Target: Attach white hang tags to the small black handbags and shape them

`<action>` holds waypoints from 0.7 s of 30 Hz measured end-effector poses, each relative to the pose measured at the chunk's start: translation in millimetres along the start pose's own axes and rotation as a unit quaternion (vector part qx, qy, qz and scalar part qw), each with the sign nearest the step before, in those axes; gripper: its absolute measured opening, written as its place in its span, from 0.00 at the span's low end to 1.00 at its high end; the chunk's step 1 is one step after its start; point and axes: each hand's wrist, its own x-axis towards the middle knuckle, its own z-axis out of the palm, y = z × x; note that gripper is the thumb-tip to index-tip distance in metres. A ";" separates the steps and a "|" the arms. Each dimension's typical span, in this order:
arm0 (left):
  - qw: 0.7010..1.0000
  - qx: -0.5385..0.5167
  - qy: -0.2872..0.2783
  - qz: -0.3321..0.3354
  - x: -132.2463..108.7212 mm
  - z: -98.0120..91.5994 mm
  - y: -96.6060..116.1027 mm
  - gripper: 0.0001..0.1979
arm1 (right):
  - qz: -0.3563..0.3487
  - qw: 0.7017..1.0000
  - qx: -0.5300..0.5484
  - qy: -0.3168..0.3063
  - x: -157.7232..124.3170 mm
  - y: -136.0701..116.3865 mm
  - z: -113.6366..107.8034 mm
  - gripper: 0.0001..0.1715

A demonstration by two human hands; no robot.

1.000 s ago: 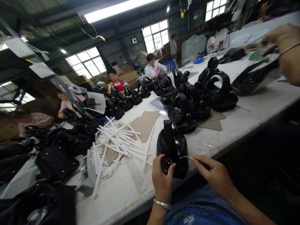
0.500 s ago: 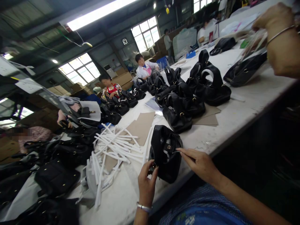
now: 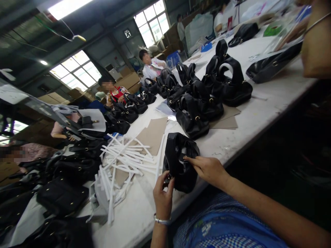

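Observation:
A small black handbag [image 3: 190, 177] stands on the table in front of me, its top open and its broad handle raised. My left hand [image 3: 163, 193] pinches the bag's near left side, thumb and fingers closed beside a small gold-coloured fitting. My right hand [image 3: 210, 170] reaches over the right rim, index fingertip at the tab inside the mouth. Its other fingers are curled and partly hidden; whether something thin is pinched there I cannot make out.
White foam strips [image 3: 129, 156] lie heaped to the left, with brown cardboard sheets [image 3: 155, 136] behind. Several finished-looking black bags [image 3: 192, 120] stand farther back. More black bags [image 3: 62, 193] pile up at left. A co-worker's arm [image 3: 317, 44] is at upper right, beside a plastic-wrapped bag [image 3: 274, 65].
My right hand has moved left and inward, from the bag's right rim to the tab inside its mouth. My left hand keeps its pinch. The whole view has shifted slightly.

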 end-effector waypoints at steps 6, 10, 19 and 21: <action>1.000 0.011 -0.018 -0.004 -2.5 -5.9 6.2 0.14 | 0.055 0.985 0.149 0.071 -15.0 0.1 -1.1 0.17; 1.000 -0.019 0.009 0.010 18.1 -24.5 25.6 0.15 | 0.112 0.970 0.200 0.081 -32.0 2.1 -7.6 0.12; 0.913 0.166 -0.138 0.346 153.1 -31.8 108.2 0.30 | 0.149 0.964 0.204 0.081 -77.6 6.8 -23.8 0.14; 0.845 0.238 -0.215 0.428 168.9 -26.4 123.9 0.34 | 0.150 0.963 0.206 0.089 -85.6 4.6 -25.8 0.15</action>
